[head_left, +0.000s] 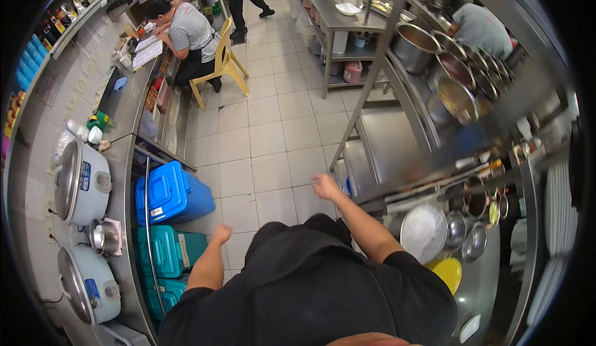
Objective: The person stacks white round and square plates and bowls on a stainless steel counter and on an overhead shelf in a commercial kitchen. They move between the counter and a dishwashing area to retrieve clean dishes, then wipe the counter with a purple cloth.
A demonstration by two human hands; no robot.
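My left hand (222, 233) hangs low over the tiled floor, its fingers curled and holding nothing that I can see. Beside it are a teal lidded bin (163, 251) and a blue lidded bin (174, 194), both partly under the left counter. My right hand (325, 186) is farther forward, loosely closed and a little blurred. No object shows in it. Close to its right stands a slanting metal post (356, 117) of a steel rack. Neither hand visibly touches anything.
Two large rice cookers (88, 183) stand on the left steel counter (122, 173). Ahead, a seated person (191, 29) leans over papers from a yellow plastic chair (226, 64). Another person bends near big steel pots (414, 43) at right. A steel table (335, 17) borders the aisle.
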